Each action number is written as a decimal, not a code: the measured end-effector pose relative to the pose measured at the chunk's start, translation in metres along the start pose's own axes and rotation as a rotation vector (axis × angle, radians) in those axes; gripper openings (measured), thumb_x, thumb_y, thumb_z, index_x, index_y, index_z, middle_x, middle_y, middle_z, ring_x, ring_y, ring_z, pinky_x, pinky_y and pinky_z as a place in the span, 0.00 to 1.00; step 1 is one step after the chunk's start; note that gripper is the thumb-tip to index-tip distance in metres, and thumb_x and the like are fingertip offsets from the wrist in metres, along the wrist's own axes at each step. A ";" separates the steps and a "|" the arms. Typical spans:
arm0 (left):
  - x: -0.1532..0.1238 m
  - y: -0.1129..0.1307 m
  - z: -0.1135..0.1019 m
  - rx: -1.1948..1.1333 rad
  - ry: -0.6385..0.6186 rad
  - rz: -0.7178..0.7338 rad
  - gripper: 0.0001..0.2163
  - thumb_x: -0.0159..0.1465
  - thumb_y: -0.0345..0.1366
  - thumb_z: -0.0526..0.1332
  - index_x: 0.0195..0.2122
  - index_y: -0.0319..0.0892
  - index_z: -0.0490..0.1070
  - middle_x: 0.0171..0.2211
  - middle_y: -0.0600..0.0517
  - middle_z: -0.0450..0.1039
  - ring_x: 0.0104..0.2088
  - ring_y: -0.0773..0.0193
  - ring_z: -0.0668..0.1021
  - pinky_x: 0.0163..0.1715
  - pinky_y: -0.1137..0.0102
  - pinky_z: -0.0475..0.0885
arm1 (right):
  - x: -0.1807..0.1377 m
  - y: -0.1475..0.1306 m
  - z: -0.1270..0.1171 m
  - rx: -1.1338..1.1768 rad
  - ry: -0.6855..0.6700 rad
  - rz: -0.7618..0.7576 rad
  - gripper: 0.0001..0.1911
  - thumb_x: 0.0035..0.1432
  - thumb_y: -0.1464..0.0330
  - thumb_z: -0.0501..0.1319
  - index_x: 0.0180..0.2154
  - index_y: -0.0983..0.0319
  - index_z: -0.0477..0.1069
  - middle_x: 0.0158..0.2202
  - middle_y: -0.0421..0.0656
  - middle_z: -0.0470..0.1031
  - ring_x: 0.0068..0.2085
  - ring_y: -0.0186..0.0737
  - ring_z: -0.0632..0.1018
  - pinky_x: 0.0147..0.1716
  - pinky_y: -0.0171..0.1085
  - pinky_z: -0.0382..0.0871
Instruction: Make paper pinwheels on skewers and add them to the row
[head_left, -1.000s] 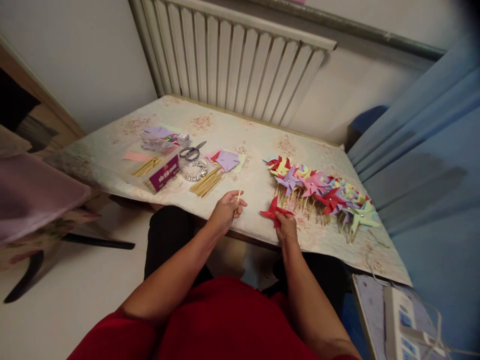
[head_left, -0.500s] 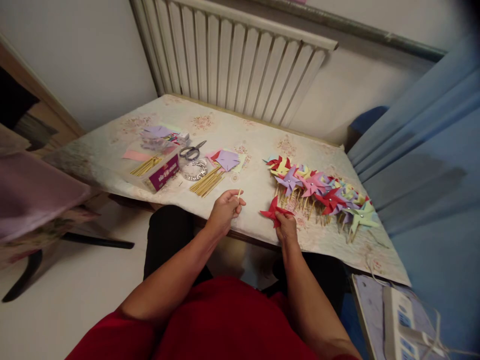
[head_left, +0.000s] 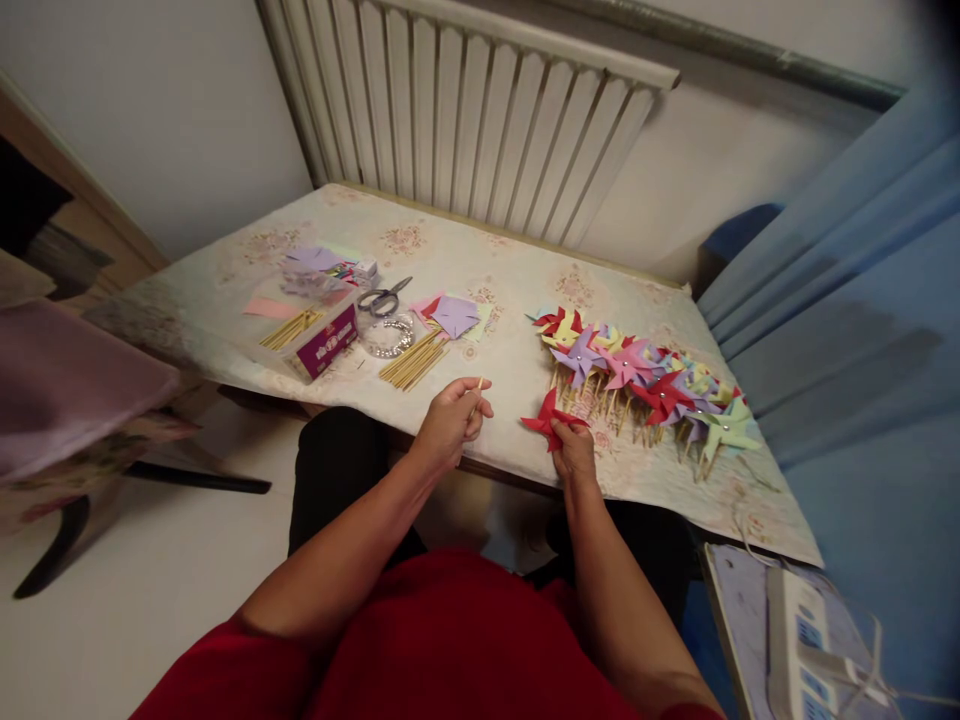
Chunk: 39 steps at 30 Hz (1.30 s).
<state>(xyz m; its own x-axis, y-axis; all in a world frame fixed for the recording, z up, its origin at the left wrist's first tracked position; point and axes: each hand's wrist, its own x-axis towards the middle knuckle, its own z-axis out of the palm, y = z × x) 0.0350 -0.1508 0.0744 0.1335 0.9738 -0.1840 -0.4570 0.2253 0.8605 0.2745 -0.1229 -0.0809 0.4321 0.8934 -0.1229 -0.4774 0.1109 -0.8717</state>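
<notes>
My left hand (head_left: 450, 422) is closed round a thin wooden stick (head_left: 478, 385) whose tip pokes up above the fingers, over the near edge of the table (head_left: 487, 250). My right hand (head_left: 574, 450) pinches a red paper pinwheel (head_left: 549, 420) lying on the tablecloth just to the right. A gap of bare cloth separates the two hands. Beyond the right hand lies a row of finished pinwheels (head_left: 645, 380) in red, purple, pink, yellow and green, on sticks.
A bundle of wooden sticks (head_left: 412, 362) lies left of centre, with cut paper squares (head_left: 454, 317), scissors (head_left: 382, 297), a clear round tub (head_left: 388, 338) and a purple box (head_left: 324, 340) nearby. A radiator (head_left: 480, 120) stands behind the table. Blue curtain hangs at right; a power strip (head_left: 799, 640) sits low right.
The stick in my left hand has slid lower, so less of it shows above the fingers. My right hand and the red pinwheel have stayed put.
</notes>
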 end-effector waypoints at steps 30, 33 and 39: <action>-0.006 0.004 0.000 -0.017 -0.021 -0.012 0.08 0.57 0.35 0.62 0.37 0.39 0.68 0.18 0.61 0.61 0.13 0.79 0.52 0.15 0.77 0.42 | -0.005 -0.006 0.003 -0.018 -0.008 0.020 0.12 0.39 0.74 0.72 0.27 0.64 0.72 0.23 0.37 0.77 0.25 0.34 0.79 0.30 0.33 0.77; -0.005 0.003 -0.001 -0.038 -0.030 -0.018 0.10 0.57 0.35 0.63 0.38 0.39 0.69 0.19 0.60 0.62 0.13 0.80 0.52 0.15 0.77 0.42 | -0.004 -0.005 0.003 -0.014 -0.007 0.011 0.11 0.39 0.74 0.73 0.27 0.65 0.73 0.24 0.38 0.78 0.25 0.34 0.79 0.30 0.33 0.77; -0.004 0.002 -0.004 -0.044 -0.036 -0.037 0.11 0.56 0.34 0.62 0.39 0.38 0.69 0.19 0.60 0.63 0.13 0.80 0.52 0.15 0.77 0.42 | -0.003 -0.004 0.003 -0.006 0.002 0.012 0.12 0.38 0.74 0.73 0.27 0.65 0.73 0.24 0.38 0.79 0.25 0.34 0.79 0.29 0.32 0.77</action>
<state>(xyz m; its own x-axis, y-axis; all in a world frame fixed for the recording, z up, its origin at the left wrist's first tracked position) 0.0298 -0.1543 0.0745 0.1825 0.9631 -0.1977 -0.4890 0.2634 0.8316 0.2727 -0.1252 -0.0760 0.4278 0.8938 -0.1347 -0.4778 0.0972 -0.8731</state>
